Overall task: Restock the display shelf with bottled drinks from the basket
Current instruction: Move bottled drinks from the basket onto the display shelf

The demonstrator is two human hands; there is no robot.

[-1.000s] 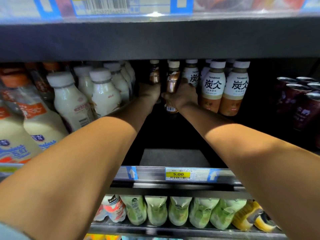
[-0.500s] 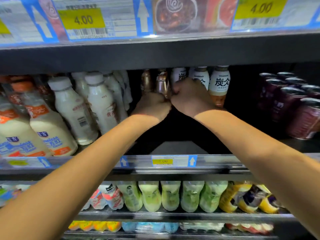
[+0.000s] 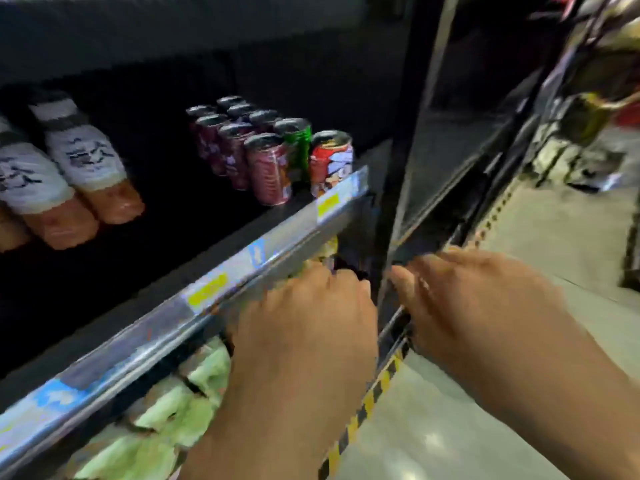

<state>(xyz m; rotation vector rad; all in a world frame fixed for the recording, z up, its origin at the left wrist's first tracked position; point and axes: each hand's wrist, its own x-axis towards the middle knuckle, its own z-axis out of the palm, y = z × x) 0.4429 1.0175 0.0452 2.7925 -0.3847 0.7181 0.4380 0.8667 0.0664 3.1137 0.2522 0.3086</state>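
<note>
Hands low beside the shelf rail [image 3: 207, 299]: left hand [image 3: 304, 327] just below it, right hand [image 3: 467, 299] past its right end, both loosely curled, nothing visibly held. Bottles [image 3: 86, 161] stand upright behind the rail, far left. Basket out of view, presumably off the rail's right end, so the right hand is nearer.

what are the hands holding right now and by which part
Nothing that shows: the left hand and right hand hang loosely curled in front of the shelf rail, with no bottle in either. Blur hides the fingertips.
</note>
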